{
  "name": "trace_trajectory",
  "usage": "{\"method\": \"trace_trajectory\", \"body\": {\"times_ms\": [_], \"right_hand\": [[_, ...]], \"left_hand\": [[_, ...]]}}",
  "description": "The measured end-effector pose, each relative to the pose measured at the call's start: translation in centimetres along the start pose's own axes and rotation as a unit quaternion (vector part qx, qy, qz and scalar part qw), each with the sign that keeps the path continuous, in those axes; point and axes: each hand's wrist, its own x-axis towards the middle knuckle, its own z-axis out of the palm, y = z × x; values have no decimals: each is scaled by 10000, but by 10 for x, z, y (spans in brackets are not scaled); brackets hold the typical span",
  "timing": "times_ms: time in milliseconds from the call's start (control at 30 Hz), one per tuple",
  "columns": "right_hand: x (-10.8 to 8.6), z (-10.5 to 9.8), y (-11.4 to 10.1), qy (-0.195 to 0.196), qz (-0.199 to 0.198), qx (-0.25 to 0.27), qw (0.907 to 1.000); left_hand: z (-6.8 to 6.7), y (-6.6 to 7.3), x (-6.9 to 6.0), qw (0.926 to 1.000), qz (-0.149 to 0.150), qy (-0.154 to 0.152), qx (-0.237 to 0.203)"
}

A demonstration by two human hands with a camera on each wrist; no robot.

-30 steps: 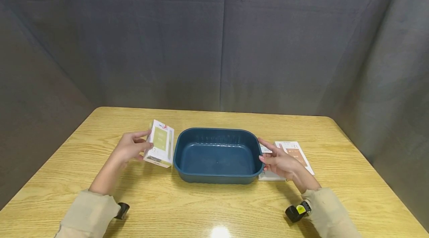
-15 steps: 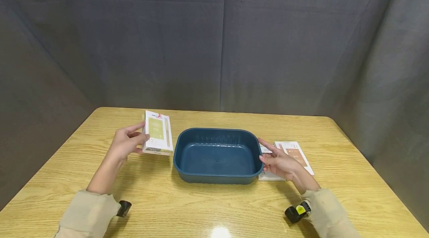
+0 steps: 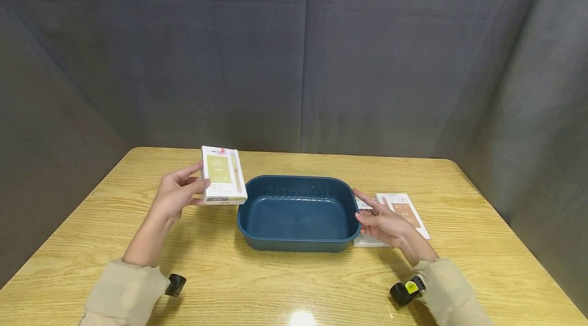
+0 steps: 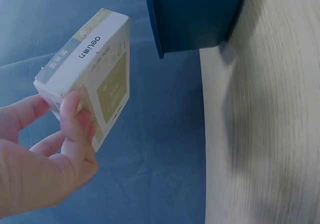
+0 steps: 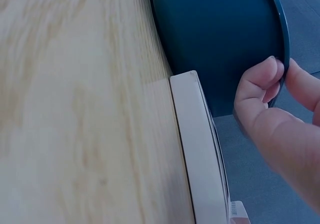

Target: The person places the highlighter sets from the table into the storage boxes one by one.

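My left hand (image 3: 176, 193) grips the left side of a white carton with a green panel (image 3: 223, 172), held up off the table. In the left wrist view the thumb and fingers pinch one end of this carton (image 4: 112, 86), which carries "deli" lettering. Its lower right corner overlaps the left rim of a dark blue plastic basin (image 3: 298, 245) in the head view. At the basin's right end, my right hand (image 3: 383, 223) pinches the rim. The right wrist view has the thumb and fingers on either side of that rim (image 5: 281, 21). The basin's inside is bare.
Right of the basin lies a white carton with a brown panel (image 3: 404, 212). Another white carton (image 3: 371, 241) beside the basin is partly hidden by my right hand. Grey cloth (image 3: 294, 60) hangs behind the wooden table (image 3: 257, 290) and at both sides.
My left hand has raised the green-panelled carton and turned it; it first shifted left, then back right to overlap the basin's rim in view. The right hand and basin have stayed put.
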Motion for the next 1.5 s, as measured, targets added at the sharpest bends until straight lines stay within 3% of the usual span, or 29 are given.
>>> {"method": "trace_trajectory", "body": {"times_ms": [500, 1500], "right_hand": [[0, -1, 0, -23, -8, 14, 10000], [0, -1, 0, -42, 11, 31, 10000]], "left_hand": [[21, -2, 1, 9989, -28, -467, -38], [54, -7, 1, 9964, -91, -707, 452]]}}
